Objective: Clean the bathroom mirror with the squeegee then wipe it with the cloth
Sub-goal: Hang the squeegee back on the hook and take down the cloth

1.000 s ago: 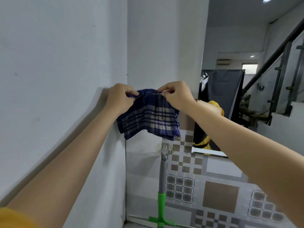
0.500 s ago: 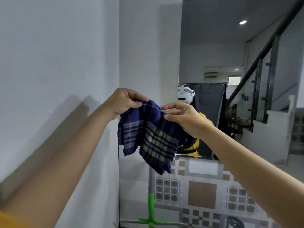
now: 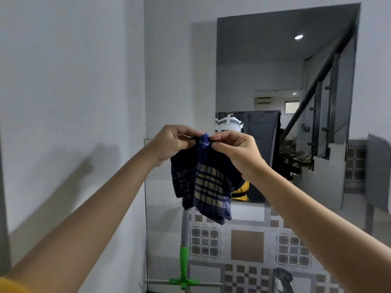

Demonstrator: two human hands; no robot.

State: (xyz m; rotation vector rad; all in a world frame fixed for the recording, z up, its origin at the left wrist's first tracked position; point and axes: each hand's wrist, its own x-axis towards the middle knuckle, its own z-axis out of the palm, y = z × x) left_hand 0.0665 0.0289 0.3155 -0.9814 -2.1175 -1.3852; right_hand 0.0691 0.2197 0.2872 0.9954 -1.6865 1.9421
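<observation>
A dark blue and tan plaid cloth (image 3: 208, 185) hangs folded from both my hands in front of the wall. My left hand (image 3: 171, 143) pinches its top edge on the left, my right hand (image 3: 237, 153) pinches it on the right, fingertips nearly touching. The mirror (image 3: 281, 66) is on the wall ahead and to the right, showing a staircase and ceiling light. The squeegee (image 3: 183, 261), grey pole with a green handle and crossbar, leans upright against the tiled wall below the cloth.
A white side wall (image 3: 63, 102) runs close along my left. Patterned grey and brown tiles (image 3: 247, 246) cover the lower wall. A chrome tap top (image 3: 282, 279) shows at the bottom right. A grey fixture (image 3: 377, 174) sticks out at the right edge.
My hands have drawn closer together, folding the cloth into a narrower bundle. My view has swung up and right, so more of the mirror shows.
</observation>
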